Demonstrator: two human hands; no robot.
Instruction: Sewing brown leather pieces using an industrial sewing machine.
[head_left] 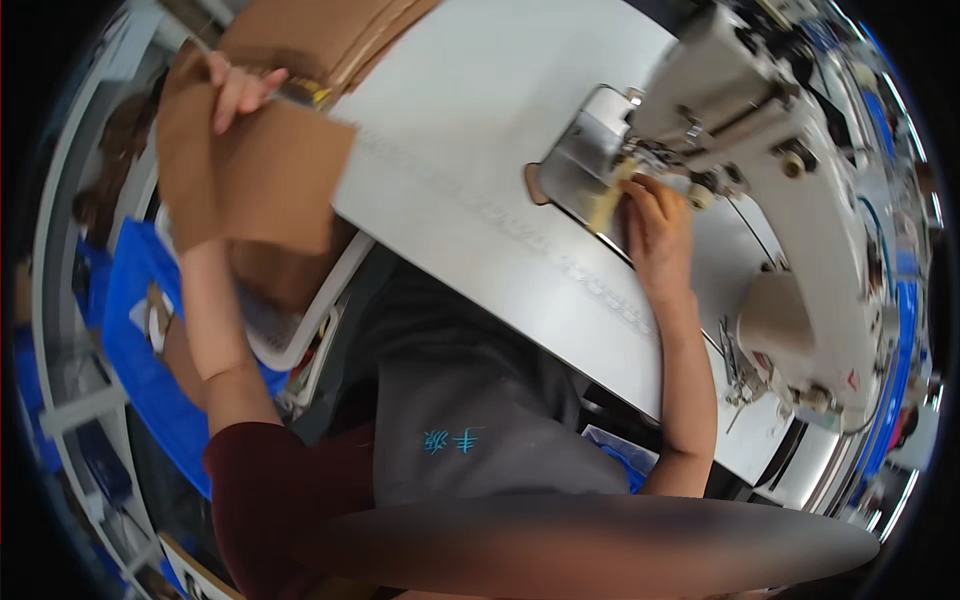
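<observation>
My left hand [242, 92] is raised at the upper left, its fingers closed on a brown sheet of flat material [285, 175]. The sheet hangs down over my wrist, blurred at its edges; whether it is cloth or leather I cannot tell. At the sewing machine [720, 95], my right hand [660, 225] pinches a narrow yellow strip [604, 208] beside the presser foot area. The strip lies over the shiny metal plate [580, 150]. My fingers partly hide its upper end.
Brown sheets [300, 35] are stacked at the far left of the white table [470, 130]. Below my left arm are a white bin [290, 345] with brown pieces and a blue cloth or bag [130, 330]. The machine's arm curves along the right side.
</observation>
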